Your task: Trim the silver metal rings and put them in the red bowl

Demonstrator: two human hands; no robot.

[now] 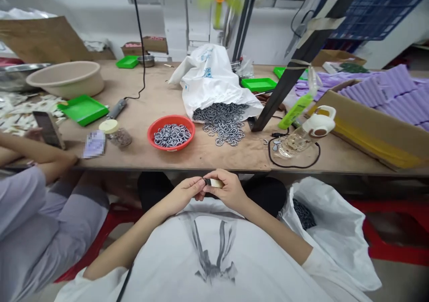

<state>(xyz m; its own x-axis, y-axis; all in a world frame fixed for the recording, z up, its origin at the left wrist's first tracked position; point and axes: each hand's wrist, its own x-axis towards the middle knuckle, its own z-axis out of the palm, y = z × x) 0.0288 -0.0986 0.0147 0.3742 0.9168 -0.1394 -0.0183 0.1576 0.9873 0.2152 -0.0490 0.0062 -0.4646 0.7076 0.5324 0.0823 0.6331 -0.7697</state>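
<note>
Close to my body, just below the table edge, my two hands meet. My right hand [228, 189] is closed round a small cream-coloured piece with a dark end [215, 183]; its exact kind does not show. My left hand [188, 193] is pinched at that dark end, and what lies between its fingertips is hidden. Ahead of them on the table stands a red bowl [151, 136] of grey rings [171, 136]. Behind it to the right, a white sack [214, 85] lies on its side with more grey rings [228, 125] spilling from its mouth.
Left of the bowl are a lidded jar [119, 136], a green tray [83, 109] and a seated person's arm [50, 157] beside a phone [48, 130]. A dark post [278, 87], a bottle [295, 143] and a carton [375, 132] stand right. An open white sack [338, 230] sits beside me.
</note>
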